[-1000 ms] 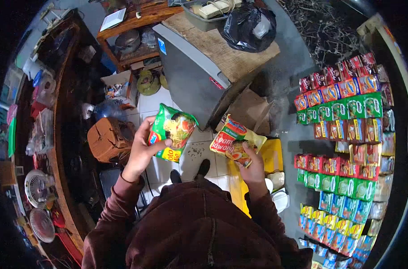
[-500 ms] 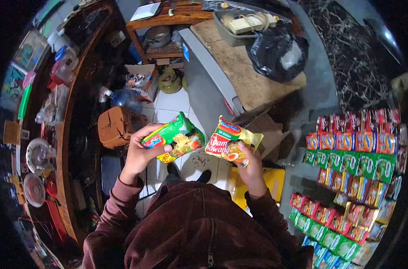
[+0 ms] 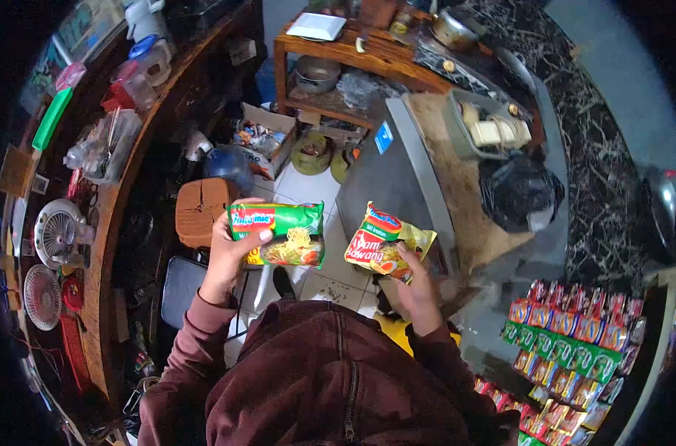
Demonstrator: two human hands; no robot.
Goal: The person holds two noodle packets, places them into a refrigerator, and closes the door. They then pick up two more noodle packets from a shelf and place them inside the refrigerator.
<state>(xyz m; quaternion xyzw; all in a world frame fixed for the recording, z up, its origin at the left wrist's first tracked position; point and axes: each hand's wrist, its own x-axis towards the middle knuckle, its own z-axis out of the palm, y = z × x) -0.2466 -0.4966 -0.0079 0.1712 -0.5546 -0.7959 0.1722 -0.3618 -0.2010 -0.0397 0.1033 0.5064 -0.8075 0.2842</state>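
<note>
Held out in front of my body are two instant noodle packets, one per hand. My left hand (image 3: 234, 249) grips a green noodle packet (image 3: 297, 230) by its left side, thumb across the front. The green packet faces up at me, nearly level. In my right hand (image 3: 416, 286) is a yellow and red noodle packet (image 3: 375, 239) printed "Ayam Bawang", pinched at its lower right and slightly tilted. A gap separates the two packets. Fingers behind both packets are partly hidden.
Ahead stands a grey cabinet (image 3: 379, 171) with a wooden top, bearing a black plastic bag (image 3: 520, 193) and a grey basin (image 3: 457, 126). Sachet strips (image 3: 561, 338) hang at right. At left is a wooden shelf (image 3: 130, 178) with fans. A brown stool (image 3: 200, 212) stands nearby.
My view has swung to the right and my body has turned. The green packet has rotated from tilted to nearly level. Both hands keep their packets.
</note>
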